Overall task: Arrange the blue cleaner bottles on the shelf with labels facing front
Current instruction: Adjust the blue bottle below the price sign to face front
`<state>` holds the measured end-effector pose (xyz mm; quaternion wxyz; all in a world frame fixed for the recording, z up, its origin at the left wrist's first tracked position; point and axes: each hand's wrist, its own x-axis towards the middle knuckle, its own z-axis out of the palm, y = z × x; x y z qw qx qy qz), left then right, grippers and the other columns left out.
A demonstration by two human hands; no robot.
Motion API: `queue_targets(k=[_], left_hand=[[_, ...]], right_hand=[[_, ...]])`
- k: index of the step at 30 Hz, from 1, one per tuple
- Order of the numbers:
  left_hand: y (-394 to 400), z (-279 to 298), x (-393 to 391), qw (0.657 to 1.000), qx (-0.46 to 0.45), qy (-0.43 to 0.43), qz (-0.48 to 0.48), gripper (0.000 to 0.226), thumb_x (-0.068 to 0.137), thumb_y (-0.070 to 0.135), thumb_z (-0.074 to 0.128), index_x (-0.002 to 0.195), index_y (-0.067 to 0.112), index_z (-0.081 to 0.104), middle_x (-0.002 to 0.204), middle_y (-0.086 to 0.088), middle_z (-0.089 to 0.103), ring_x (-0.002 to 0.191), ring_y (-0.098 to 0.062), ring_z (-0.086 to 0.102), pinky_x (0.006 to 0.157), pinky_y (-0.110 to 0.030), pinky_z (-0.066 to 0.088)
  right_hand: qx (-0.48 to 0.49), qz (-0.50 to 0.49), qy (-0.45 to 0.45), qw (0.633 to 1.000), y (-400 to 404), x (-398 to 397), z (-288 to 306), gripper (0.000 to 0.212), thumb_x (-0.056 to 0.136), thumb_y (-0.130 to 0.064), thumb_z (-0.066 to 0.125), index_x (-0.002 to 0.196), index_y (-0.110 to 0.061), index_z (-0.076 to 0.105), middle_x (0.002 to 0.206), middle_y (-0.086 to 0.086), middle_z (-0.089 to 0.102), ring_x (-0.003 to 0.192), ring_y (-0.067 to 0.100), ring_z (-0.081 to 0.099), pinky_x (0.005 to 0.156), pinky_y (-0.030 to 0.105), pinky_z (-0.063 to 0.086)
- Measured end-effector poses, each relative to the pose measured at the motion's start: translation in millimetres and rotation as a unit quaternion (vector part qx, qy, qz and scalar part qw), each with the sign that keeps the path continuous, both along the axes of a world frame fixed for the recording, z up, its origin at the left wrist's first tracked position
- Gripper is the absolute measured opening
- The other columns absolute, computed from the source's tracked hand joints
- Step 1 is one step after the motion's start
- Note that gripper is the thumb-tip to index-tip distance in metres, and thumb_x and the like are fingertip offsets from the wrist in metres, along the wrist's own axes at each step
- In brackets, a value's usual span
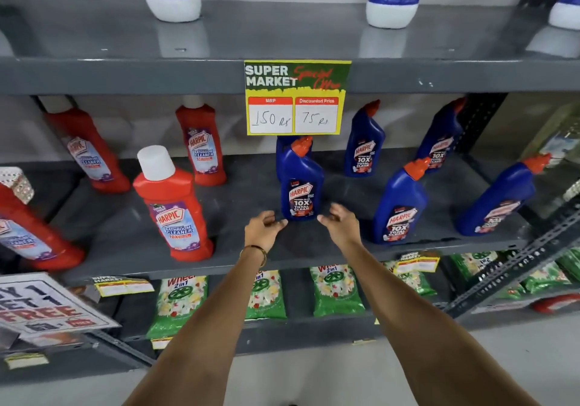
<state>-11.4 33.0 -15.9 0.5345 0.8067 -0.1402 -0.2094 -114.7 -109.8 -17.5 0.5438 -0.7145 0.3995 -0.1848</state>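
Several blue cleaner bottles with orange caps stand on the grey middle shelf [251, 248]. The nearest blue bottle [300, 182] stands upright at the centre, label to the front, with another blue bottle half hidden behind it. My left hand [263, 228] and my right hand [340, 222] hover just in front of its base, one on each side, fingers apart and holding nothing. More blue bottles stand at the front right [400, 204], the far right [499, 198] and the back right [364, 141], [441, 138], labels showing.
Red bathroom cleaner bottles [174, 204] fill the shelf's left half. A yellow price sign [296, 97] hangs from the upper shelf edge above the centre bottle. Green detergent packs [335, 289] lie on the shelf below. A promotion board [47, 308] leans at the lower left.
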Motion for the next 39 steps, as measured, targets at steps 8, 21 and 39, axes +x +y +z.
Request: queue_targets(k=[8, 21, 39], left_hand=[[-27, 3, 14, 1.000, 0.000, 0.015, -0.019, 0.071, 0.071, 0.014, 0.076, 0.133, 0.002, 0.042, 0.136, -0.016, 0.050, 0.123, -0.026, 0.049, 0.105, -0.036, 0.040], [-20, 2, -3, 1.000, -0.004, -0.002, -0.015, 0.059, 0.073, 0.017, 0.074, 0.125, 0.005, 0.050, 0.127, -0.014, 0.059, 0.113, -0.019, 0.056, 0.094, -0.027, 0.042], [15, 4, -43, 0.999, -0.009, -0.031, -0.017, 0.048, 0.074, 0.015, 0.073, 0.118, 0.004, 0.055, 0.118, -0.015, 0.065, 0.108, -0.022, 0.060, 0.092, -0.028, 0.045]], right_hand=[[0.066, 0.086, -0.023, 0.994, -20, 24, -3, 0.068, 0.079, -0.005, 0.068, 0.138, -0.007, 0.035, 0.141, 0.012, 0.046, 0.129, 0.024, 0.045, 0.107, 0.037, 0.038], [0.037, 0.092, -0.023, 0.995, -8, 9, -7, 0.059, 0.083, -0.007, 0.063, 0.137, -0.008, 0.038, 0.135, 0.014, 0.053, 0.124, 0.021, 0.050, 0.107, 0.036, 0.039], [0.000, 0.080, 0.019, 0.997, 24, -37, -2, 0.060, 0.086, -0.016, 0.061, 0.139, -0.005, 0.033, 0.139, 0.015, 0.049, 0.129, 0.022, 0.045, 0.105, 0.032, 0.036]])
